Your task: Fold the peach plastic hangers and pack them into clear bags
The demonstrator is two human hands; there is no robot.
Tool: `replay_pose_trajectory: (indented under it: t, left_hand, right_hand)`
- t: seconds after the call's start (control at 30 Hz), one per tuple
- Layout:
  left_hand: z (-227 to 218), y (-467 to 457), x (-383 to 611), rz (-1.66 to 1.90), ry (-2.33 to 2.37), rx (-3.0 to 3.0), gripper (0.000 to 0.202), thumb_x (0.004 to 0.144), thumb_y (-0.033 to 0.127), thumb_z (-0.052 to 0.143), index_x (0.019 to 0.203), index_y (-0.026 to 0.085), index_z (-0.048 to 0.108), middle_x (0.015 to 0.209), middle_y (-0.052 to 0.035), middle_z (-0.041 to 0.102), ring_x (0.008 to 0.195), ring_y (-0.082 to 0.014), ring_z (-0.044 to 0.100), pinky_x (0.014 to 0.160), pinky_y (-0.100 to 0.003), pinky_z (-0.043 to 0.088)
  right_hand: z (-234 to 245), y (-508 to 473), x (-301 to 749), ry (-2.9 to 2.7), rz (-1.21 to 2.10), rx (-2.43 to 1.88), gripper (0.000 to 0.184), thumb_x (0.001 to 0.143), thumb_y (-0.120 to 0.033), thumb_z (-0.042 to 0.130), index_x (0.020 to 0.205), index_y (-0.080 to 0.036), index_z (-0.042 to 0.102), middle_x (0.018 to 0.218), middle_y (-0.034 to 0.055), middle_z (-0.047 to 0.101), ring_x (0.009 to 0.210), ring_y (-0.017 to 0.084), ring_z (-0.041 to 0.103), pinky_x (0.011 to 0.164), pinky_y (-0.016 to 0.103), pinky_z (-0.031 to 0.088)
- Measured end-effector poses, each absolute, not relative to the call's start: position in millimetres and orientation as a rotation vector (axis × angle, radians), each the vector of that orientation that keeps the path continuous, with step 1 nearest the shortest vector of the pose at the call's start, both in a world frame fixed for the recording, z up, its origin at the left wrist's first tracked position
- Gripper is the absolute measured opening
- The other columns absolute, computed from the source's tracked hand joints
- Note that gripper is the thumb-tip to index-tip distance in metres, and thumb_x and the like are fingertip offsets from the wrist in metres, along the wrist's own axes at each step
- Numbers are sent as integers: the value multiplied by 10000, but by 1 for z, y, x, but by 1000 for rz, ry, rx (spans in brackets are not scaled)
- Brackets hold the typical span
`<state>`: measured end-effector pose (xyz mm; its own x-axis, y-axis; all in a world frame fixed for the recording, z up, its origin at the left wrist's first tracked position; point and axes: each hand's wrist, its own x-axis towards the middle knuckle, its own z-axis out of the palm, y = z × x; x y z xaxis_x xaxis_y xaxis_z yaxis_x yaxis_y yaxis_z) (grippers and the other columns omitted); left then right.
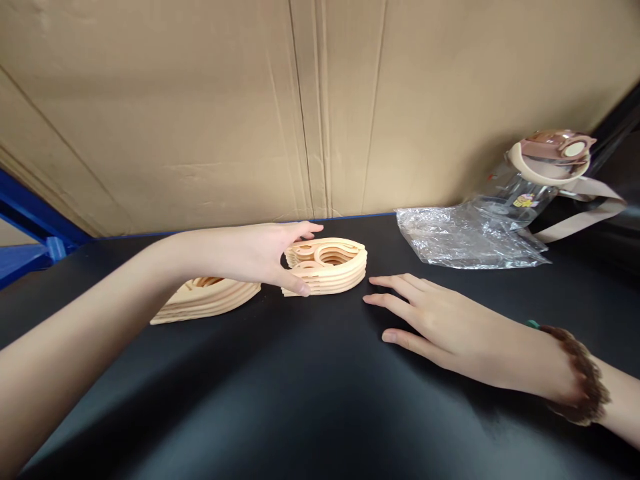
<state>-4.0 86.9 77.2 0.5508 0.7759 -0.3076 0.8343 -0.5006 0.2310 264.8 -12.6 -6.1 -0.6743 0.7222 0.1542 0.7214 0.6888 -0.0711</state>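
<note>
A stack of cream plastic pieces (345,283), which look like folded clothes hangers, lies on the black tabletop. My left hand (265,253) is round its left end, thumb against the front side and fingers at the back; the hand hides part of that end. Under my left wrist shows a second, similar cream stack (220,303), partly covered by the forearm. My right hand (425,317) is just to the right of the first stack, palm down with fingers spread, holding nothing. A brown scrunchie is on the right wrist.
A clear plastic bag (465,237) lies flat at the back right. Beside it stands a clear bottle (525,193) with a brown lid and a strap. A cardboard wall (200,120) rises behind the table (320,400). Blue metal framing (35,213) is at the left.
</note>
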Motion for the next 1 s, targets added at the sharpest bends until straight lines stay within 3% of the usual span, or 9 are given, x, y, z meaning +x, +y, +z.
replay_pose_trajectory:
  t: [0.27, 0.53, 0.73, 0.83, 1.0]
  left_hand:
    - [77, 88, -5, -234, 1324, 2414, 913, 781, 529, 655, 1560, 376, 205, 1574, -20, 405, 1345, -298, 497, 969, -353, 486]
    - [78, 88, -5, -239, 1316, 2409, 897, 787, 505, 642, 1561, 357, 214, 1600, -21, 359, 1344, -302, 495, 968, -334, 483]
    - [75, 89, -7, -336, 1318, 2391, 1139, 716, 583, 720, 1580, 367, 9, 1649, -27, 240, 1441, -302, 358, 1087, -356, 392]
    - [71, 89, -5, -378, 1379, 2419, 1217, 690, 617, 727, 1577, 352, -62, 1600, -74, 348, 1396, -334, 419, 1064, -392, 404]
    - [68, 89, 0, -426, 1399, 2489, 1162, 718, 545, 691, 1587, 309, -44, 1502, -101, 486, 1308, -339, 512, 965, -366, 455]
  right_hand:
    - [-5, -12, 264, -2743, 11, -1211, 463, 1041, -420, 381, 1375, -147, 549, 1387, 165, 550, 1257, 297, 545, 998, 505, 518]
    - [-8, -12, 264, -2746, -25, -1198, 455, 1044, -413, 373, 1375, -152, 545, 1390, 156, 549, 1263, 287, 538, 1007, 495, 514]
    - [-7, -13, 264, -2744, -49, -1175, 451, 1041, -405, 385, 1366, -142, 555, 1371, 158, 569, 1252, 289, 552, 991, 490, 527]
    - [-4, -13, 264, -2752, -54, -1174, 453, 1040, -392, 388, 1362, -123, 558, 1367, 167, 578, 1255, 295, 554, 982, 493, 534]
    - [-4, -13, 263, -2751, -51, -1176, 456, 1039, -401, 391, 1357, -125, 565, 1376, 159, 578, 1254, 287, 557, 991, 491, 530]
